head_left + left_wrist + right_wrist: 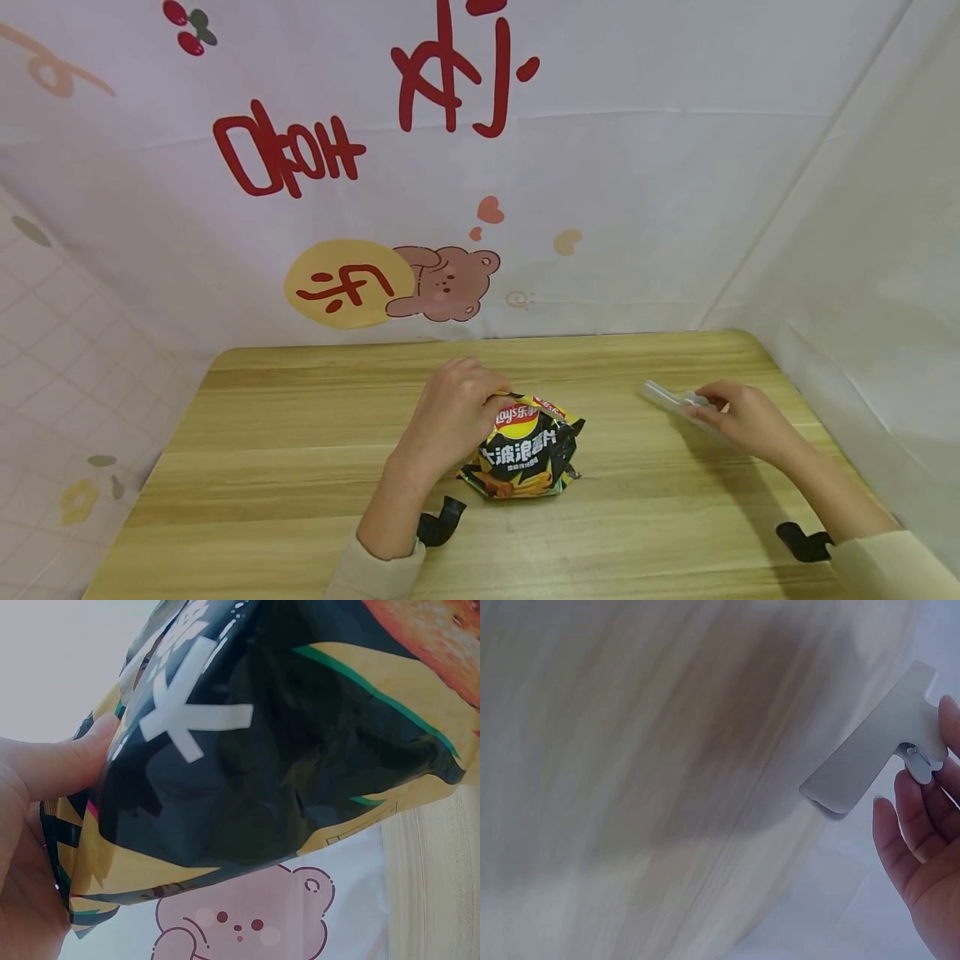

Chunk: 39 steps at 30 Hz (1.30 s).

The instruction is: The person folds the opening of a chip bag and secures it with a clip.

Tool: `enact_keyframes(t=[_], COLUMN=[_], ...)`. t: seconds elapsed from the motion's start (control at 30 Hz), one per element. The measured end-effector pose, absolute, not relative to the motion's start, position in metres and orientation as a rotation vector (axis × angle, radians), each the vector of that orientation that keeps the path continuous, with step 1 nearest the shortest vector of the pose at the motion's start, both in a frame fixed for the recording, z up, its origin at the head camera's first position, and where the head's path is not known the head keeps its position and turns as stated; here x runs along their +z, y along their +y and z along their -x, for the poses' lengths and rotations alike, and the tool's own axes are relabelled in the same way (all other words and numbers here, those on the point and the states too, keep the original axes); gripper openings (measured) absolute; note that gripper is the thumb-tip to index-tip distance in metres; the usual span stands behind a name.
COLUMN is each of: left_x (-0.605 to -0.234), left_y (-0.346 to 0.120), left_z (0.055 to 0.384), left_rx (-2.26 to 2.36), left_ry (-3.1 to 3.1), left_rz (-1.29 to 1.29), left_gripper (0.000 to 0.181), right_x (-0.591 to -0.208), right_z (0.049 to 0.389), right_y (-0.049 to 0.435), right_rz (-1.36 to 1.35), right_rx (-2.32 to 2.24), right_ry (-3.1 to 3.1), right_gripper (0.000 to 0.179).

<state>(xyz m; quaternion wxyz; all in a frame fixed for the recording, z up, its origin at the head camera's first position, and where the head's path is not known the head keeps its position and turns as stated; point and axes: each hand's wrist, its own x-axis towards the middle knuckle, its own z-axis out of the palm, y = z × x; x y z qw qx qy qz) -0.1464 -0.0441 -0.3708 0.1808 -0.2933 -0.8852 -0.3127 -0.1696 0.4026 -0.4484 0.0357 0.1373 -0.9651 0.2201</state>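
Observation:
A black and yellow bag of potato chips stands on the wooden table, its top edge in my left hand. The left wrist view shows the thumb pressed against the side of the chip bag, the fingers behind it. To the right, my right hand pinches a white bag clip above the table. In the right wrist view, thumb and fingers hold the handle end of the clip, whose long flat bar points away from the hand. A small metal spring shows at its handle.
The wooden table backs onto a white printed cloth with red characters and a bear. Another cloth wall stands at the right edge. Black curved pieces show beside both forearms.

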Motion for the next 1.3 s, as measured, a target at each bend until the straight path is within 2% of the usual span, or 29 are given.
enact_keyframes(t=[0.8, 1.3], left_x=[-0.370, -0.370], left_y=[-0.044, -0.043], left_z=[0.145, 0.147], left_rx=[-0.887, -0.880], left_ry=[-2.514, -2.503], left_rz=[0.823, 0.830], left_gripper=[0.007, 0.008], right_x=[-0.429, -0.421], right_z=[0.143, 0.132], right_y=[0.363, 0.324], right_rz=[-0.459, -0.715], right_rx=[0.862, 0.857], right_ry=[-2.659, -2.503], right_gripper=[0.014, 0.027])
